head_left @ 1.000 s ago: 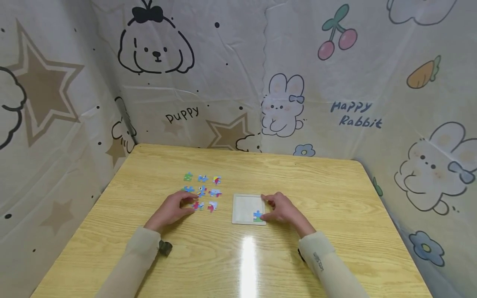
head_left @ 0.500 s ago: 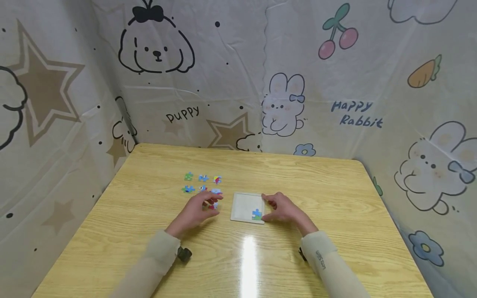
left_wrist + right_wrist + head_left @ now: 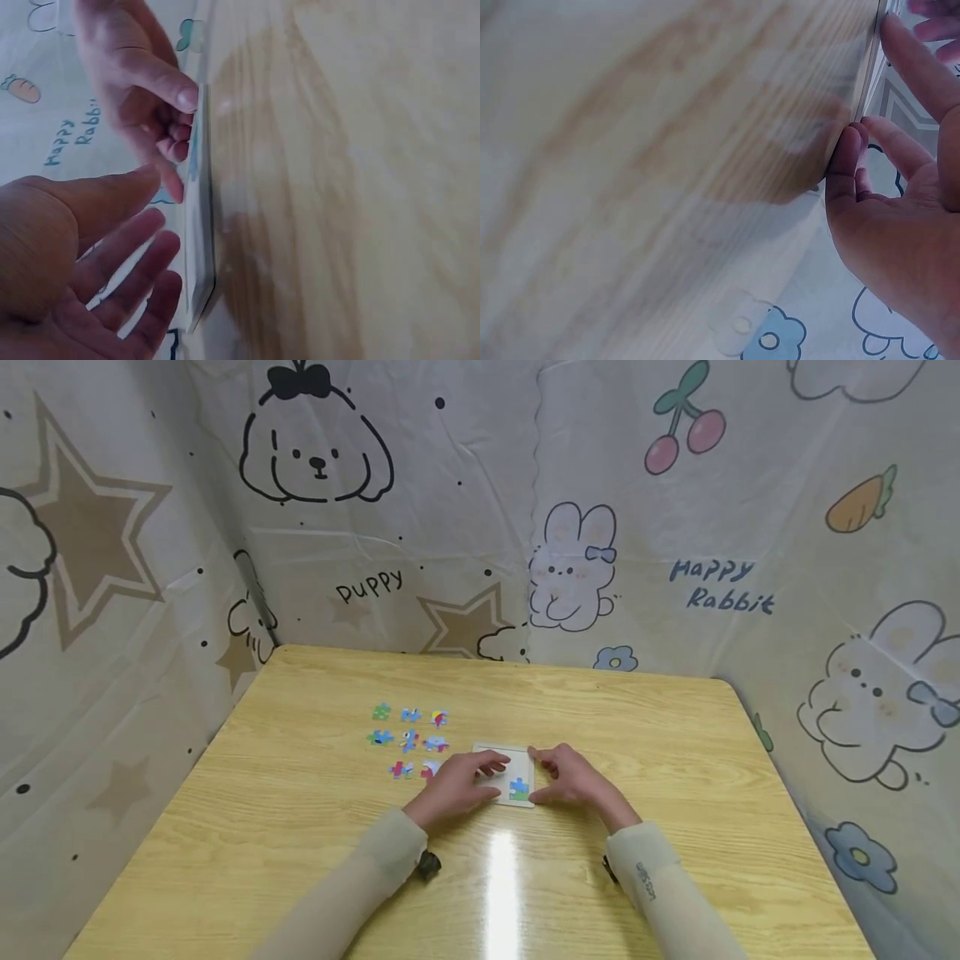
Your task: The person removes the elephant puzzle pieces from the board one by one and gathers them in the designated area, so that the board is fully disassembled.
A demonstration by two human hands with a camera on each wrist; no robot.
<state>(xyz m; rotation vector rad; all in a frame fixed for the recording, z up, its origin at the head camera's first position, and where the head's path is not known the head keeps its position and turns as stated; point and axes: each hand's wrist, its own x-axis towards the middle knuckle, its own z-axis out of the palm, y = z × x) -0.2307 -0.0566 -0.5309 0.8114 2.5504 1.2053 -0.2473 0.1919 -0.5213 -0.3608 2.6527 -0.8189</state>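
Note:
A square pale puzzle tray lies mid-table, with one blue-and-green jigsaw piece in its near right corner. My right hand holds the tray's right side, thumb at the near corner and index finger at the far one. Over the tray's left part hovers my left hand, thumb and fingers apart with nothing visible between them. It hides that side of the tray. In the left wrist view the tray appears edge-on beside the spread fingers.
Several loose jigsaw pieces lie in rows left of the tray; my left hand partly covers one, a red-and-white piece. Printed cloth hangs behind and along both sides of the wooden table.
My left hand has moved right, from beside the loose pieces to over the tray. My right hand stays at the tray's right edge. The pieces keep their places.

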